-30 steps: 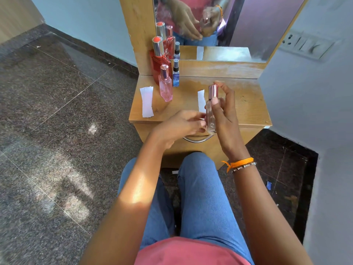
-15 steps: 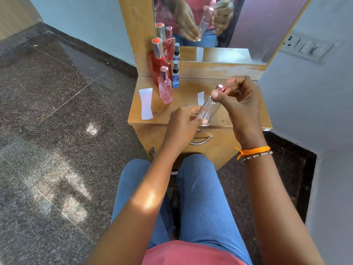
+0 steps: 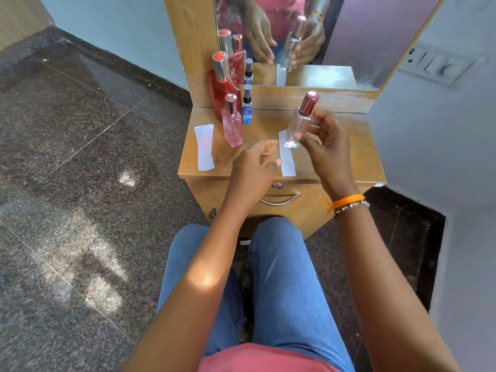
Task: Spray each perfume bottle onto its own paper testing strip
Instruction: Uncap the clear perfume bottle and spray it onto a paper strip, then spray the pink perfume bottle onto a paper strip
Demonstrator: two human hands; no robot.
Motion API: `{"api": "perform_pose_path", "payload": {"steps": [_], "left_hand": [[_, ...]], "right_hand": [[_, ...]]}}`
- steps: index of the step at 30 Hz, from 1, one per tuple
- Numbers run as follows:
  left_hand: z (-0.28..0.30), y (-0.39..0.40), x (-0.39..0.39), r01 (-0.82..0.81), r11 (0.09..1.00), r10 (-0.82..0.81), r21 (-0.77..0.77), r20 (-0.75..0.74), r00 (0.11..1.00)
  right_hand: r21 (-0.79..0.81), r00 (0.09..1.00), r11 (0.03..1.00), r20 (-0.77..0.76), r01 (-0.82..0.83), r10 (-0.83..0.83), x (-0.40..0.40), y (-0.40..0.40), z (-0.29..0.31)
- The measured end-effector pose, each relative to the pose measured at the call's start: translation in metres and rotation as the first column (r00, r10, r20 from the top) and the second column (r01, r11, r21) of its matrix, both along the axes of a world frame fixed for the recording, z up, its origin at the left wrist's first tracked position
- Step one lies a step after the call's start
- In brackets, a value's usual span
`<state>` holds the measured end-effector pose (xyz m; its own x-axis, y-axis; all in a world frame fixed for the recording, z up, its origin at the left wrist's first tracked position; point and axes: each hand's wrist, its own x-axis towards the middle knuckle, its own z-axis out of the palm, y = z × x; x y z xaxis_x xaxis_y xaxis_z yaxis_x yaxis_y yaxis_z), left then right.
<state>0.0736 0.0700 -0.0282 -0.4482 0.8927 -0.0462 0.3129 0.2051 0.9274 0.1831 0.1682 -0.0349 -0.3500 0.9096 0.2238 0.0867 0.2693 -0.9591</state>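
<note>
The right hand [image 3: 326,150] holds a clear perfume bottle [image 3: 298,124] with a rose-metal cap above the wooden dresser top [image 3: 346,157], fingers and thumb curled round the glass body, the bottle tilted with its cap toward one o'clock. The left hand [image 3: 255,167] hovers at about eight o'clock from the bottle, near it but not touching, fingers loosely curled and holding nothing. Between and just beyond the two hands a white paper strip [image 3: 287,163] lies flat on the dresser top, directly under the bottle's base at six o'clock from it; whether the left fingertips touch the strip cannot be told. A second batch of paper strips [image 3: 204,146] lies well off at nine o'clock, near the dresser's left edge. At eleven o'clock from the left hand stand a pink bottle [image 3: 232,124], a small blue spray bottle [image 3: 247,108] and a tall red bottle [image 3: 222,87], close together against the mirror [image 3: 346,36].
</note>
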Motion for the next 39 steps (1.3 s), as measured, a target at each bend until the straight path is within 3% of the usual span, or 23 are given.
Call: {"api": "perform_pose_path", "payload": {"steps": [6,17,21,23,27,31,35,39], "left_hand": [[-0.004,-0.002,-0.005,-0.022,1.0,0.022,-0.01,-0.012,1.0],[-0.002,-0.007,-0.006,-0.012,1.0,0.012,-0.025,-0.012,1.0],[-0.005,-0.019,-0.021,-0.17,0.985,0.168,-0.012,-0.104,0.98],[-0.007,-0.026,-0.035,-0.299,0.954,0.295,-0.004,-0.153,0.943],[-0.013,-0.036,-0.073,-0.455,0.89,0.431,-0.033,-0.269,0.862],[-0.019,-0.038,-0.083,-0.388,0.913,0.307,-0.129,-0.408,0.859],[-0.021,-0.038,-0.084,-0.351,0.926,0.261,-0.142,-0.431,0.864],[-0.022,-0.04,-0.086,-0.321,0.94,0.247,-0.119,-0.413,0.877]], "right_hand": [[0.059,0.998,0.998,0.059,0.036,-0.039,-0.018,0.024,-0.009],[0.026,0.989,0.998,0.138,0.053,-0.056,-0.02,0.019,-0.019],[0.31,0.93,0.899,0.1,0.309,-0.354,-0.018,-0.022,-0.016],[0.401,0.944,0.886,0.125,0.235,-0.307,-0.024,-0.053,-0.013],[0.263,0.967,0.964,0.252,-0.032,-0.037,-0.063,-0.08,-0.016],[0.1,0.915,0.983,0.389,-0.154,0.104,-0.1,-0.08,-0.013],[-0.009,0.913,0.995,0.398,-0.099,0.094,-0.121,-0.077,-0.009],[-0.11,0.956,0.994,0.295,0.027,0.006,-0.135,-0.079,-0.014]]}}
